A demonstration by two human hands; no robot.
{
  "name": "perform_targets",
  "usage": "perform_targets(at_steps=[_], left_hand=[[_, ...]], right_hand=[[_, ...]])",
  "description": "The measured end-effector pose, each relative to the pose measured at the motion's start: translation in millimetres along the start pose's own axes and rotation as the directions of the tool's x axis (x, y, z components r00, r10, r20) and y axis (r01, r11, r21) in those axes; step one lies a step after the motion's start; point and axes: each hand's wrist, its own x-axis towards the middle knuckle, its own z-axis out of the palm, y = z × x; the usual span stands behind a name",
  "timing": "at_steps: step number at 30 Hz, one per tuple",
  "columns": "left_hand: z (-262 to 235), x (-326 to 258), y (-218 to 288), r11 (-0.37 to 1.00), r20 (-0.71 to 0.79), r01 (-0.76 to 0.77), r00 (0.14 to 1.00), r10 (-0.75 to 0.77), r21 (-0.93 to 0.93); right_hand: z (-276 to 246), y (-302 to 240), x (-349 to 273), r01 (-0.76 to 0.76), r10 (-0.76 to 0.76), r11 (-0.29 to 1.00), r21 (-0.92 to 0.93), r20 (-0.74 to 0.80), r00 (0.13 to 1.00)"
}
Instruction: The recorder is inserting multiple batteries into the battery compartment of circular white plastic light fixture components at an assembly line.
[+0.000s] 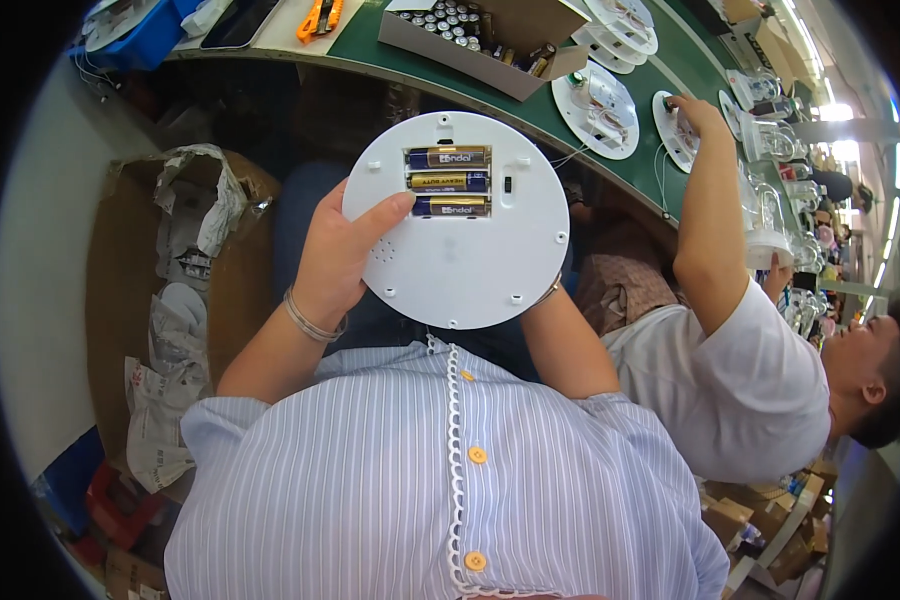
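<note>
In front of my chest is a round white plastic base (470,270), its flat underside facing up. My left hand (342,245) grips its left edge, the thumb lying on top and the fingers hidden beneath. Three AA batteries (450,182) lie side by side in the rectangular battery compartment near the top. The thumb tip touches the left end of the lowest battery. Right of the compartment is a small black switch (509,185). My right forearm (570,345) runs up behind the base's lower right edge, which hides that hand and its fingers.
On the green workbench (365,40) stand a box of batteries (470,60), an orange cutter (320,18) and more white round bases (596,110). A co-worker's hand (698,112) touches one base at right. A cardboard carton (120,300) with packaging scraps stands at left.
</note>
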Motion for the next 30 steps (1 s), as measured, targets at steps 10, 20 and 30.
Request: perform_targets(at_steps=[10,20,30], left_hand=[[11.6,-8.4,5.6,0.998,-0.005,-0.056,0.998,0.056,0.009],[6.2,-17.5,29.7,0.975,-0.016,-0.087,0.996,0.086,-0.205],[14.3,-62.1,76.0,0.695,0.541,0.212,0.788,0.294,-0.687]], right_hand=[[-1.5,24.9,-29.8,-0.061,-0.125,0.763,-0.644,-0.238,0.963],[14.6,10.9,-58.8,-0.273,0.139,0.784,-0.558,-0.272,0.952],[97.0,-21.1,-33.5,0.150,-0.119,0.452,-0.880,0.107,0.987]])
